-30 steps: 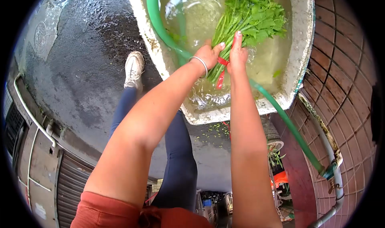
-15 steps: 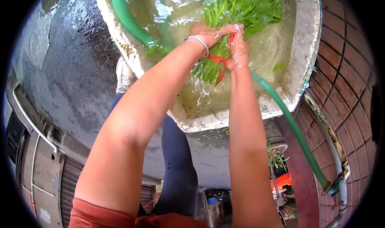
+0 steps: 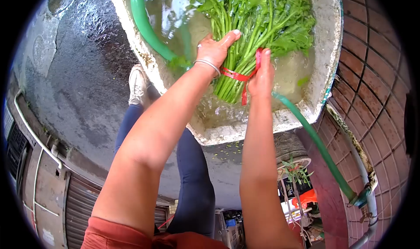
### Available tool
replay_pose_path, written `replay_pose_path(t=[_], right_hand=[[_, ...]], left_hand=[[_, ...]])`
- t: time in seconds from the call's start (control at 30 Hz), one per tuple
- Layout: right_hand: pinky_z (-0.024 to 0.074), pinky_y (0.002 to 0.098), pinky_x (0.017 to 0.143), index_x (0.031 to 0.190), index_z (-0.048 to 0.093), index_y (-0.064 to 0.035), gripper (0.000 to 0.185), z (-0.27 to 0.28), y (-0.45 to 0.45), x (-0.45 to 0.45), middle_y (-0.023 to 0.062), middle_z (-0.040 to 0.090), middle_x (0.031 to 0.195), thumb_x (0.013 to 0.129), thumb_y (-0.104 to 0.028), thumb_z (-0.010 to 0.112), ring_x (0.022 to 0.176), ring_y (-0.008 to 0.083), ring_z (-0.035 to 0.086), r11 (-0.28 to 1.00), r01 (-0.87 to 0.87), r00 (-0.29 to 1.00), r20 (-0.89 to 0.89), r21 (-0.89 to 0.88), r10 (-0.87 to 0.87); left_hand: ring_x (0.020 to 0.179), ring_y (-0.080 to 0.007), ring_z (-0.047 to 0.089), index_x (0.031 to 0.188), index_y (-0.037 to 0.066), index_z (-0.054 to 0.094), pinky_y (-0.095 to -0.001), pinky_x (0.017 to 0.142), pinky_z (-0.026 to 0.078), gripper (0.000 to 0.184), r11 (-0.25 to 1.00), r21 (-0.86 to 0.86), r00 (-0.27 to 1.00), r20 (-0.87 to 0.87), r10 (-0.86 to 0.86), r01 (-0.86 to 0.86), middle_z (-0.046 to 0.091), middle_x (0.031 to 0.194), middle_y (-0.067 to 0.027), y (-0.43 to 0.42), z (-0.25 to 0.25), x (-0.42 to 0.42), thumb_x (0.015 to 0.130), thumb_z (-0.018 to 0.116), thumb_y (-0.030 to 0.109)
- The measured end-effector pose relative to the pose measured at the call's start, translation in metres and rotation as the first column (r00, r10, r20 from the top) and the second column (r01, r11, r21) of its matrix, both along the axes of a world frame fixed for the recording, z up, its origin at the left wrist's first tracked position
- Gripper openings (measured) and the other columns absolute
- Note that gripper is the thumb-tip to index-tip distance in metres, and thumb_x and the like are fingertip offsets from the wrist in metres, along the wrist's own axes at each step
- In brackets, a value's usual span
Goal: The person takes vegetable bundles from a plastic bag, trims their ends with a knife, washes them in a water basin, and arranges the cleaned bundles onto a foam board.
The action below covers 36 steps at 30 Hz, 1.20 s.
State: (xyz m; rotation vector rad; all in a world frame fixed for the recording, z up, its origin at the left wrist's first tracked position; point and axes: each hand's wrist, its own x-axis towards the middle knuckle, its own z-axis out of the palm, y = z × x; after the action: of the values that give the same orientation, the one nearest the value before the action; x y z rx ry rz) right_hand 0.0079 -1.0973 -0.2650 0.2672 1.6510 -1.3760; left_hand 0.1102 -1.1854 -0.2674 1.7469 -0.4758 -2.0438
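Observation:
A thick bunch of leafy greens (image 3: 249, 34) lies in the water of a worn white basin (image 3: 326, 34), its leaves spread toward the top and its cut stems toward me. Red tape (image 3: 235, 75) is tied round the stems, with loose ends. My left hand (image 3: 215, 49), with a bangle at the wrist, grips the left side of the stems, thumb on top. At the right side my right hand (image 3: 261, 76) is closed on the bunch by the tape, thumb pointing up.
A green hose (image 3: 146, 28) curves into the basin at the left. Another green hose length (image 3: 317, 139) runs from the basin's near right side to a tap (image 3: 362, 197). A potted plant (image 3: 297, 172) stands below the basin. A tiled wall is at the right.
The bunch was dipped into the water and has come up again, with its stems now more fanned out. My left hand has shifted left, apart from my right hand.

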Motion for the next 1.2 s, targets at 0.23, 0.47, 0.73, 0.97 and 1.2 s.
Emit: replay_pose_path(t=[0.23, 0.47, 0.73, 0.97, 1.2], right_hand=[[0.0368, 0.0395, 0.092, 0.120, 0.041, 0.0044, 0.076, -0.013, 0.018, 0.053, 0.0175, 0.052, 0.113, 0.068, -0.042, 0.071, 0.103, 0.0249, 0.050, 0.939, -0.314, 0.942, -0.078, 0.137, 0.327], [0.0401, 0.0309, 0.087, 0.126, 0.034, -0.0002, 0.078, -0.023, -0.012, 0.022, 0.0144, 0.056, 0.112, 0.065, -0.025, 0.077, 0.102, 0.0226, 0.053, 0.713, -0.489, 0.840, 0.053, 0.503, 0.539], [0.0455, 0.0397, 0.083, 0.124, 0.039, -0.0044, 0.069, 0.078, -0.051, -0.007, 0.0145, 0.055, 0.111, 0.075, -0.046, 0.062, 0.100, 0.0242, 0.054, 0.682, -0.679, 0.728, 0.370, 0.272, 0.577], [0.0497, 0.0392, 0.072, 0.109, 0.054, -0.0056, 0.046, 0.262, -0.080, -0.009, 0.0114, 0.061, 0.096, 0.079, -0.040, 0.057, 0.084, 0.0248, 0.060, 0.865, -0.436, 0.860, 0.399, 0.249, 0.319], [0.0494, 0.0445, 0.064, 0.097, 0.059, -0.0087, 0.038, 0.331, 0.000, 0.031, 0.0095, 0.063, 0.085, 0.079, -0.043, 0.054, 0.070, 0.0270, 0.060, 0.899, -0.209, 0.965, 0.232, 0.384, 0.126]], left_hand=[[0.084, -0.0247, 0.059, 0.117, -0.010, 0.040, -0.0309, 0.070, 0.049, 0.069, 0.992, -0.008, 0.987, 0.095, -0.128, 0.129, 0.055, 0.105, -0.0211, 0.004, -0.033, -0.001, 0.071, 0.071, 0.031], [0.098, -0.0317, 0.055, 0.116, -0.009, 0.043, -0.0367, 0.086, 0.043, 0.066, 0.800, -0.001, 0.731, 0.408, -0.547, 0.600, 0.055, 0.104, -0.0247, -0.013, 0.021, 0.004, 0.073, 0.067, 0.035], [0.099, -0.0198, 0.055, 0.108, -0.002, 0.054, -0.0300, 0.085, 0.044, 0.038, 0.866, -0.285, 0.909, 0.196, -0.367, 0.411, 0.058, 0.105, -0.0145, -0.035, 0.147, 0.190, 0.078, 0.063, 0.020], [0.056, -0.0095, 0.048, 0.096, 0.012, 0.056, -0.0263, 0.043, 0.039, 0.024, 0.985, 0.166, 0.751, 0.656, -0.076, -0.045, 0.052, 0.068, 0.0019, 0.043, 0.198, 0.584, 0.077, 0.061, 0.025], [0.067, -0.0242, 0.057, 0.073, 0.000, 0.058, -0.0361, 0.062, 0.047, 0.014, 0.863, 0.489, 0.153, 0.850, -0.503, 0.123, 0.061, 0.071, -0.0149, 0.224, 0.345, 0.822, 0.065, 0.063, 0.009]])
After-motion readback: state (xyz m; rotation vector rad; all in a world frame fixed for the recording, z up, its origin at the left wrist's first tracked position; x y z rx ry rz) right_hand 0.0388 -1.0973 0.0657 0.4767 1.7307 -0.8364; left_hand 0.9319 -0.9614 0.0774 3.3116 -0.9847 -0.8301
